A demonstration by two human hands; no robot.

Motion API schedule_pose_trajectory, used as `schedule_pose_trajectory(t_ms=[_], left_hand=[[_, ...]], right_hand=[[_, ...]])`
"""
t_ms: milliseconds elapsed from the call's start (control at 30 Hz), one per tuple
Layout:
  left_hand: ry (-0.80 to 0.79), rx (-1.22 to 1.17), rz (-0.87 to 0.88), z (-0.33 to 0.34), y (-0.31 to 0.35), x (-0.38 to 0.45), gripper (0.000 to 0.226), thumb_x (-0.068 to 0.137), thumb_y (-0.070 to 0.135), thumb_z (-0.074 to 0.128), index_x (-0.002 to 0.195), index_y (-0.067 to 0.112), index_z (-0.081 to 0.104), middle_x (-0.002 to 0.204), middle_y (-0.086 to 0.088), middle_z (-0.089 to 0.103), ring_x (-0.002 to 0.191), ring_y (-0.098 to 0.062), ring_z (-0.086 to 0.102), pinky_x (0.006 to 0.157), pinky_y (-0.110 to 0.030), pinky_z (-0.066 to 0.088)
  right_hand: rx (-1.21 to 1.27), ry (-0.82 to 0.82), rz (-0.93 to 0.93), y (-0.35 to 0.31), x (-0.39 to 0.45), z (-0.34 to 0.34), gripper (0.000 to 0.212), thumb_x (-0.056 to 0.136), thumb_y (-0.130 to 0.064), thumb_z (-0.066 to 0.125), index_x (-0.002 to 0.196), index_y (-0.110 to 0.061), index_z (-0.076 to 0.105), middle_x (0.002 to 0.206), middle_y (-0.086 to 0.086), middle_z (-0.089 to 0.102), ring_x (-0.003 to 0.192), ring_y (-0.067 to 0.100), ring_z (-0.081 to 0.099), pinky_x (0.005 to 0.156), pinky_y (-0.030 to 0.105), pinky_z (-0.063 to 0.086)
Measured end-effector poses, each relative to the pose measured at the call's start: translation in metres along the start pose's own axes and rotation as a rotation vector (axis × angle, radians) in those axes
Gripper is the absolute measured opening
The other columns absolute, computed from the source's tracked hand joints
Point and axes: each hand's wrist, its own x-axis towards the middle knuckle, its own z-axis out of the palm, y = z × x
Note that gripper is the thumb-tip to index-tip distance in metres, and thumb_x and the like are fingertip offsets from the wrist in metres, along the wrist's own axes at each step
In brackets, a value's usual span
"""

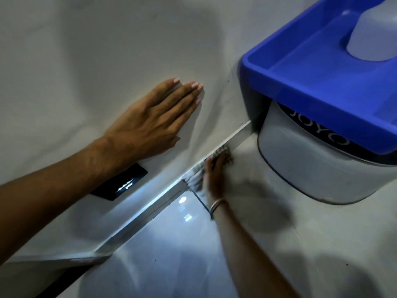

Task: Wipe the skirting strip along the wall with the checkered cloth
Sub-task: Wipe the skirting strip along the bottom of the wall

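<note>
The skirting strip (150,209) runs diagonally from lower left to upper right where the white wall meets the glossy floor. My right hand (216,175) presses the checkered cloth (223,152) against the strip near its upper right end; hand and cloth are motion-blurred, and the hand covers most of the cloth. A bangle sits on that wrist. My left hand (154,123) lies flat on the wall above the strip, fingers straight and together, holding nothing.
A white bucket with dark lettering (318,168) stands on the floor right of my right hand, against the wall. A blue tray (322,89) rests on top of it with a white bottle (373,33) inside. A black socket plate (120,181) is on the wall.
</note>
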Motion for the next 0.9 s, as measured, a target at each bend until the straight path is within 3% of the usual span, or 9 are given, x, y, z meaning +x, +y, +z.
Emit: schedule_pose_trajectory(t_ms=[133,200,367,500,567,633,767,800,900], left_hand=[[0.006,0.024,-0.003,0.000,0.001,0.000,0.088,0.105,0.045,0.058,0.166,-0.009,0.024,0.171,-0.029,0.019,0.159,-0.040,0.023,0.131,-0.052,0.017],[0.001,0.034,0.011,-0.001,0.001,0.000,0.086,0.106,0.045,0.058,0.165,-0.009,0.027,0.171,-0.029,0.022,0.159,-0.040,0.025,0.131,-0.052,0.020],[-0.002,0.046,-0.013,0.000,0.003,-0.001,0.085,0.108,0.045,0.055,0.166,-0.009,0.025,0.171,-0.029,0.020,0.159,-0.040,0.023,0.131,-0.053,0.020],[-0.006,0.051,-0.039,-0.002,0.007,0.000,0.081,0.107,0.043,0.058,0.164,-0.008,0.031,0.170,-0.028,0.027,0.158,-0.039,0.028,0.130,-0.052,0.024],[0.024,0.067,-0.061,-0.003,0.010,0.001,0.076,0.106,0.038,0.059,0.163,-0.007,0.035,0.169,-0.026,0.031,0.157,-0.038,0.031,0.129,-0.051,0.029],[0.061,0.055,-0.111,-0.004,0.015,-0.001,0.069,0.105,0.028,0.061,0.160,-0.007,0.042,0.166,-0.025,0.038,0.155,-0.037,0.036,0.128,-0.050,0.033],[0.090,0.023,-0.186,-0.011,0.022,-0.023,0.059,0.104,0.015,0.061,0.157,-0.006,0.048,0.163,-0.023,0.044,0.152,-0.035,0.041,0.125,-0.050,0.039],[0.092,0.019,-0.212,-0.012,0.023,-0.033,0.059,0.104,0.014,0.061,0.158,-0.006,0.047,0.163,-0.023,0.043,0.152,-0.035,0.041,0.125,-0.050,0.038],[0.105,0.010,-0.302,-0.017,0.022,-0.069,0.062,0.104,0.017,0.064,0.159,-0.005,0.046,0.165,-0.021,0.041,0.154,-0.034,0.039,0.127,-0.049,0.031]], right_hand=[[-0.139,-0.197,0.019,0.032,-0.066,0.038,0.056,0.110,-0.019,0.021,0.162,-0.004,0.007,0.171,0.019,0.004,0.159,0.028,0.013,0.131,0.037,0.012],[-0.140,-0.142,-0.055,0.020,-0.014,0.017,0.054,0.110,-0.010,0.017,0.160,0.005,0.005,0.170,0.026,0.000,0.159,0.034,0.009,0.131,0.041,0.008],[-0.067,0.015,0.087,-0.023,0.083,-0.058,0.061,0.110,-0.033,0.029,0.163,-0.009,0.009,0.167,0.018,0.026,0.152,0.033,0.033,0.110,0.024,0.030],[0.046,-0.082,0.015,0.004,-0.005,0.000,0.067,0.109,-0.020,0.039,0.161,-0.005,0.000,0.171,0.014,0.003,0.158,0.022,0.015,0.126,0.018,0.013],[0.077,-0.237,0.097,0.026,-0.078,0.032,0.070,0.106,-0.024,0.046,0.162,-0.012,0.005,0.171,0.006,0.010,0.153,0.012,0.022,0.123,0.012,0.022],[0.066,-0.309,0.130,0.031,-0.102,0.041,0.071,0.105,-0.028,0.049,0.163,-0.013,0.010,0.171,0.009,0.014,0.155,0.018,0.025,0.125,0.020,0.022],[0.044,-0.116,0.074,0.011,-0.011,0.009,0.068,0.107,-0.019,0.044,0.161,-0.003,0.006,0.171,0.018,0.008,0.159,0.026,0.016,0.127,0.023,0.010],[0.014,-0.050,0.063,0.004,0.019,-0.006,0.067,0.108,-0.021,0.043,0.162,-0.003,0.008,0.170,0.019,0.015,0.157,0.028,0.024,0.121,0.016,0.016],[0.000,0.043,0.062,-0.005,0.069,-0.038,0.065,0.108,-0.031,0.039,0.163,-0.011,0.010,0.165,0.019,0.031,0.149,0.033,0.038,0.113,0.027,0.033]])
